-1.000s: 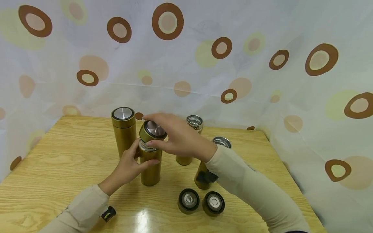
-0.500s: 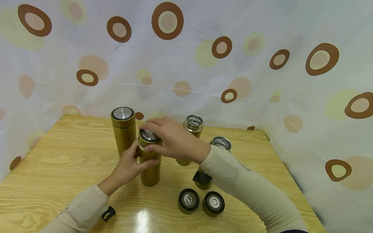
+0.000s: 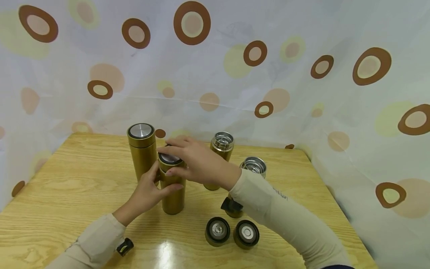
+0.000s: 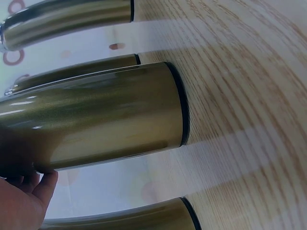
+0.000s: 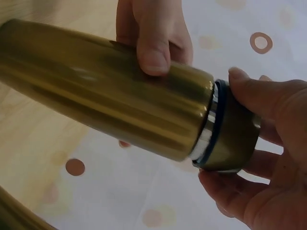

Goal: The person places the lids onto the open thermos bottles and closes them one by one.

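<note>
A gold thermos bottle (image 3: pixel 173 198) stands upright on the wooden table. My left hand (image 3: pixel 145 195) grips its body from the left, thumb across the front. With thumb and fingers my right hand (image 3: pixel 198 162) holds the lid (image 5: pixel 236 136), gold-sided with a silver disc on top, on the bottle's mouth. In the right wrist view the lid sits slightly askew, and a strip of the silver neck (image 5: pixel 207 136) shows between lid and body. Right behind stands another gold thermos (image 3: pixel 142 158) with its lid on.
Two open gold thermoses stand to the right, one farther back (image 3: pixel 221 147) and one nearer (image 3: pixel 254 165), partly behind the right sleeve. Two upturned lids, one on the left (image 3: pixel 217 231) and one on the right (image 3: pixel 246 234), lie on the table (image 3: pixel 67 183) in front. Patterned cloth (image 3: pixel 215 74) hangs behind.
My right hand has lowered the tilted lid onto the bottle's mouth, and its fingers have shifted around it. The left hand keeps its grip in the same place.
</note>
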The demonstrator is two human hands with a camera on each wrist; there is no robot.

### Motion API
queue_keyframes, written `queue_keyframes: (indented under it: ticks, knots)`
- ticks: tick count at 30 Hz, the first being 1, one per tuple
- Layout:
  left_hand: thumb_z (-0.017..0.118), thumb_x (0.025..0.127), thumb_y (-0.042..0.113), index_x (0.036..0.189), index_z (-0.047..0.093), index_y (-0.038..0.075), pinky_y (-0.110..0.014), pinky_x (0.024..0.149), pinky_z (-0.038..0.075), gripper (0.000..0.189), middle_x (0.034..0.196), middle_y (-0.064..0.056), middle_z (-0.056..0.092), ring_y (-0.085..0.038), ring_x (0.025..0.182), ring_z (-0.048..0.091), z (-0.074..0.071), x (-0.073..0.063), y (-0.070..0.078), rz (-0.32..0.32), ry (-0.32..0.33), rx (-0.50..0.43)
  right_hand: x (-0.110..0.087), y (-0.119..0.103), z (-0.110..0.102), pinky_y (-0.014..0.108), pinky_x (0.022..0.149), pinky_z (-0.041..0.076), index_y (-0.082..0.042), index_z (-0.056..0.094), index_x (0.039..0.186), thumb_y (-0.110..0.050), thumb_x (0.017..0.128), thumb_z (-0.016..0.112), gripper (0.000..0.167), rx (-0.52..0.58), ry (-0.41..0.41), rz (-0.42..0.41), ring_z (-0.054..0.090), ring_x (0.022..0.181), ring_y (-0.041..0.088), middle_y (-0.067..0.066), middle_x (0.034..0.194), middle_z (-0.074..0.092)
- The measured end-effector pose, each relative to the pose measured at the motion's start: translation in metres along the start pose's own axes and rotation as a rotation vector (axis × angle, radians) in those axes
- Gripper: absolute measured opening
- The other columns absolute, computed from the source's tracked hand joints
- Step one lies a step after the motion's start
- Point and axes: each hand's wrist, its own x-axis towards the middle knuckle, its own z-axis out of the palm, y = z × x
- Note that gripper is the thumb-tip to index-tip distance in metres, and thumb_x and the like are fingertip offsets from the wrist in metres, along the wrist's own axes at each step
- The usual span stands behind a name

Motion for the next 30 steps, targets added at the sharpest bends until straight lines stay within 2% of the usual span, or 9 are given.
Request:
queue_keyframes:
  ticks: [5,7,13,18,22,26,30]
  knots:
    - [0.078,0.081,0.014,0.136,0.042,0.017,-0.028,0.068,0.046,0.066,0.102,0.002,0.061,-0.013,0.077,0.047,0.000,-0.001,0.000,-0.007,-0.001,0.001,-0.005,-0.001,0.009,0.031,0.091,0.049,-0.012,0.049,0.140,-0.030,0.091,0.067,0.055,0.065,0.056,0.031,0.056,0.118,0.021,0.011,0.145,0.045]
    - [0.078,0.081,0.015,0.137,0.042,0.017,-0.026,0.071,0.047,0.067,0.105,0.004,0.061,-0.013,0.079,0.048,0.000,-0.002,0.001,-0.011,-0.004,-0.004,-0.007,-0.001,0.012,0.031,0.087,0.051,-0.013,0.049,0.141,-0.030,0.092,0.066,0.055,0.080,0.073,0.039,0.059,0.114,0.020,0.011,0.147,0.043]
    - [0.078,0.082,0.017,0.136,0.042,0.018,-0.030,0.070,0.046,0.065,0.103,0.003,0.061,-0.013,0.079,0.048,-0.001,0.000,0.001,-0.023,-0.012,-0.001,-0.009,-0.001,0.014,0.030,0.086,0.051,-0.013,0.046,0.143,-0.028,0.093,0.065,0.056,0.113,0.095,0.037,0.060,0.112,0.021,0.014,0.149,0.040]
    - [0.077,0.082,0.015,0.133,0.044,0.016,-0.028,0.070,0.046,0.061,0.099,0.001,0.060,-0.013,0.079,0.048,0.000,0.001,0.001,-0.012,-0.011,-0.006,-0.009,-0.001,0.003,0.031,0.094,0.048,-0.012,0.043,0.144,-0.031,0.095,0.061,0.056,0.096,0.010,0.033,0.052,0.123,0.023,0.014,0.151,0.035]
    - [0.079,0.081,0.013,0.132,0.044,0.015,-0.026,0.075,0.050,0.063,0.108,0.000,0.061,-0.010,0.088,0.056,0.001,0.001,-0.001,0.013,-0.009,-0.029,-0.003,-0.001,-0.012,0.033,0.100,0.044,-0.014,0.044,0.143,-0.035,0.096,0.059,0.055,0.037,-0.050,0.014,0.045,0.130,0.024,0.013,0.153,0.030]
    - [0.077,0.082,0.011,0.136,0.040,0.013,-0.028,0.086,0.052,0.066,0.128,-0.004,0.058,-0.011,0.106,0.059,0.001,0.002,-0.002,0.021,-0.019,-0.052,0.004,0.002,-0.023,0.036,0.108,0.037,-0.011,0.042,0.144,-0.032,0.094,0.063,0.058,0.000,-0.129,-0.028,0.038,0.136,0.026,0.014,0.153,0.031]
    - [0.076,0.083,0.012,0.139,0.039,0.011,-0.034,0.088,0.052,0.067,0.130,-0.007,0.057,-0.017,0.110,0.059,0.000,0.001,-0.001,0.005,-0.025,-0.047,0.010,0.001,-0.027,0.034,0.109,0.036,-0.008,0.041,0.144,-0.024,0.092,0.066,0.059,-0.018,-0.201,-0.086,0.044,0.132,0.025,0.012,0.148,0.039]
